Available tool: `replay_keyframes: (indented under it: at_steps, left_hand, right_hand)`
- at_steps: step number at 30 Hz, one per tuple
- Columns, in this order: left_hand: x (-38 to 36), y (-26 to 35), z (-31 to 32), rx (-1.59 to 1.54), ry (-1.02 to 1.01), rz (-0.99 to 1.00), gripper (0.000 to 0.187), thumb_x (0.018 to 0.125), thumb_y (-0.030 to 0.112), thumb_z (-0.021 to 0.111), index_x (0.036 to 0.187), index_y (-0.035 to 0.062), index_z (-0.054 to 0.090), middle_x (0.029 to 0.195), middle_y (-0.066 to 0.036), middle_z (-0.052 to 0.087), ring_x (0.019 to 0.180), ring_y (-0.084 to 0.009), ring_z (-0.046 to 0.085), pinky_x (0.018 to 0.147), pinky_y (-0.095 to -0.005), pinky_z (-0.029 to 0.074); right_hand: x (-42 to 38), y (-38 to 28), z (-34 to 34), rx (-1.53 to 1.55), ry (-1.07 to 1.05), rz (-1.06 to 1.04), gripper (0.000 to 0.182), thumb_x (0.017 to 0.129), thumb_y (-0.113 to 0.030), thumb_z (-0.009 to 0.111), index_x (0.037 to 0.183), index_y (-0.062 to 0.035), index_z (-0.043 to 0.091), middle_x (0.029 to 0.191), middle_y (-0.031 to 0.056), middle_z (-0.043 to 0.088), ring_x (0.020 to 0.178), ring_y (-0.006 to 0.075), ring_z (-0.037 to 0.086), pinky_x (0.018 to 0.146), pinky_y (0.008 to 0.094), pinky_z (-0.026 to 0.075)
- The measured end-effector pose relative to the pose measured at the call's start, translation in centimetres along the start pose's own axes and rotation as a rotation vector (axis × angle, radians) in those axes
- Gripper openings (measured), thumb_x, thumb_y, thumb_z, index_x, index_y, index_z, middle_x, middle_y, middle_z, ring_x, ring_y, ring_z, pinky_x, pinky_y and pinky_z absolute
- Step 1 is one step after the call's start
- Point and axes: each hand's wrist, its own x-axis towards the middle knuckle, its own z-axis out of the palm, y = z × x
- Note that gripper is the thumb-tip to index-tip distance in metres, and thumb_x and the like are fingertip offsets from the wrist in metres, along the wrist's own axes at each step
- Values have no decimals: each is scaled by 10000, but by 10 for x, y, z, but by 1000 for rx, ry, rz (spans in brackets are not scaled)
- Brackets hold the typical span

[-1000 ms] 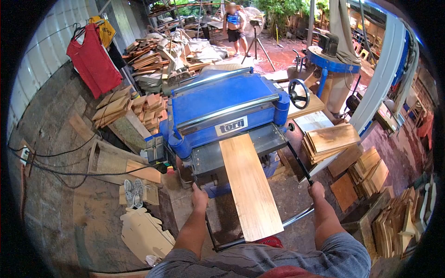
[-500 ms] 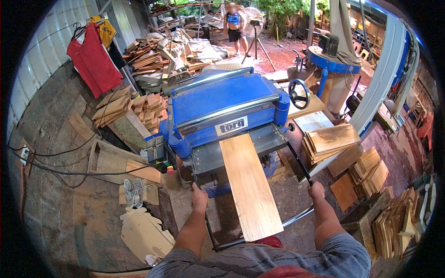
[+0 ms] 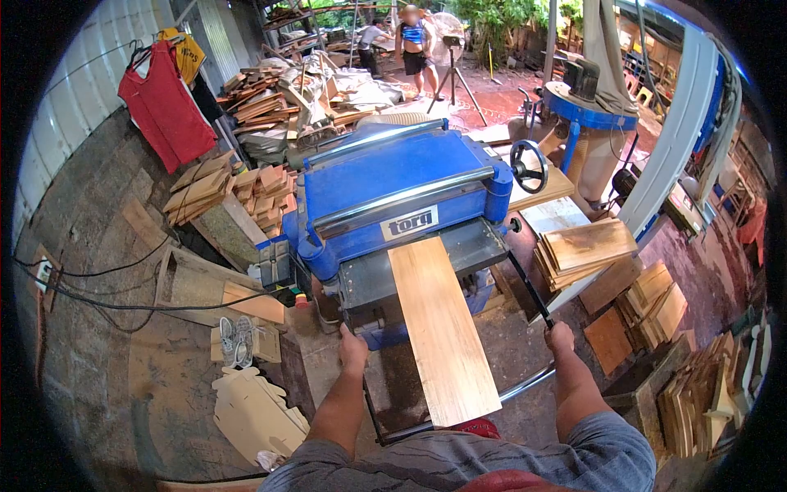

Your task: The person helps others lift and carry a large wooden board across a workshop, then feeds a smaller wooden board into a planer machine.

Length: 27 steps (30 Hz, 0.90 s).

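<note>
A blue thickness planer (image 3: 398, 176) marked "torq" stands in front of me. One long pale wooden board (image 3: 443, 336) reaches from its mouth toward my body, its near end over the roller bar (image 3: 529, 384) of the extension frame. My left hand (image 3: 353, 351) is closed around the frame's left side bar, left of the board. On the other side, my right hand (image 3: 560, 338) wraps the black right side bar (image 3: 529, 287). Neither hand touches the board. The board's far end is hidden inside the planer.
Stacked boards (image 3: 586, 250) lie right of the planer, with more wood pieces (image 3: 697, 394) at lower right. A black cable (image 3: 188, 308) crosses the left side above grey shoes (image 3: 237, 340). Two people (image 3: 416, 49) are in the background near a tripod (image 3: 452, 74).
My hands, the board and the planer look the same. Far back, the person beside the wood pile has shifted slightly to the right.
</note>
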Motion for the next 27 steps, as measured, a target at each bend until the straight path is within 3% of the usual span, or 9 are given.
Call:
replay_keyframes:
  at_steps: [13,16,18,25,27]
  left_hand:
    - [3,-3,5,-4,-28,-38,551,859,164,532,1347,55,299,986,-249,622,911,-411,603,792,-480,464]
    - [11,-7,9,-126,-45,-29,560,853,162,545,1343,50,298,981,-253,621,911,-409,602,783,-479,466]
    - [-6,6,-9,-1,4,18,572,841,160,564,1339,46,307,960,-251,624,883,-409,604,768,-482,468]
    - [-1,-2,2,1,-5,-10,578,827,159,578,1331,44,321,931,-244,631,860,-414,609,753,-489,470]
    - [1,-5,5,8,28,26,579,828,154,573,1334,40,316,926,-245,632,861,-419,608,749,-489,470]
  right_hand:
    - [2,3,3,5,1,5,297,808,-275,589,944,-20,659,970,214,645,917,363,627,805,442,498]
    - [5,2,4,38,29,-31,291,802,-266,597,941,-19,662,971,214,645,915,362,628,803,441,500]
    - [5,2,3,-34,-46,12,318,823,-323,585,980,-56,654,1005,195,640,942,370,613,817,446,490]
    - [-9,-7,-11,31,2,-8,328,831,-337,581,964,-47,656,997,207,638,941,381,609,819,454,487]
    - [-10,-8,-13,-10,-39,7,297,839,-280,551,1041,-77,633,1022,185,639,955,355,614,829,450,487]
